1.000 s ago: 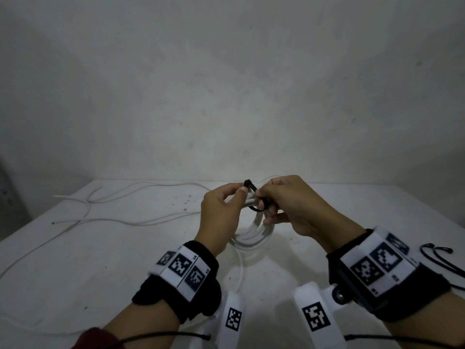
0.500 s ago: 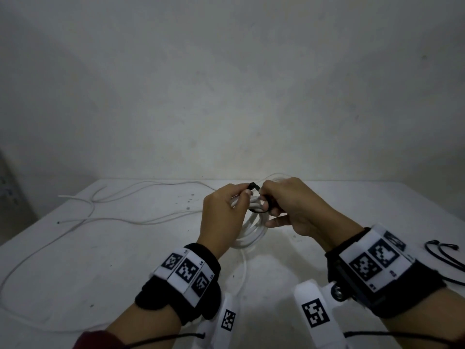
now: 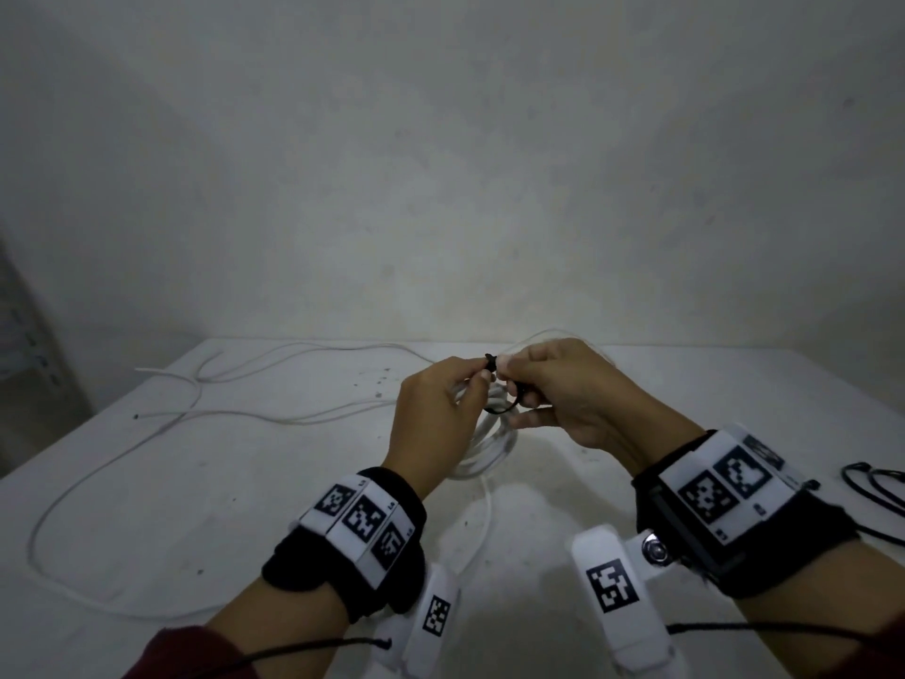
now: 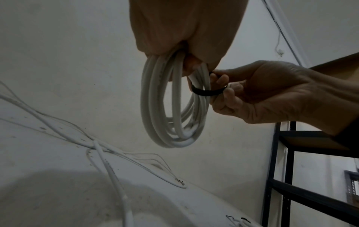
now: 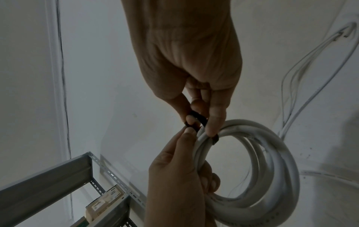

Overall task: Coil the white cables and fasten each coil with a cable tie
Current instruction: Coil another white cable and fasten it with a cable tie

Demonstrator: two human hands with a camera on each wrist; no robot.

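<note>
A coil of white cable [image 3: 492, 441] [image 4: 170, 107] [image 5: 272, 169] hangs above the white table [image 3: 245, 482], and my left hand [image 3: 440, 409] [image 5: 180, 176] grips its top. A black cable tie [image 3: 504, 404] [image 4: 207, 92] [image 5: 196, 118] is looped around the strands. My right hand [image 3: 553, 384] [image 4: 262, 92] pinches the tie at the coil's top, thumb and forefinger meeting my left thumb at the tie's end [image 3: 489, 361]. Where the tie's head sits is hidden by fingers.
Loose white cables [image 3: 220, 414] [image 4: 108, 161] trail across the table's left and back. More black ties [image 3: 876, 487] lie at the right edge. Metal shelving [image 4: 310, 176] [image 5: 58, 176] stands beside the table, with a wall close behind.
Both hands have risen slightly with the coil. The right fingers have shifted along the tie, so its loop sits closer round the strands.
</note>
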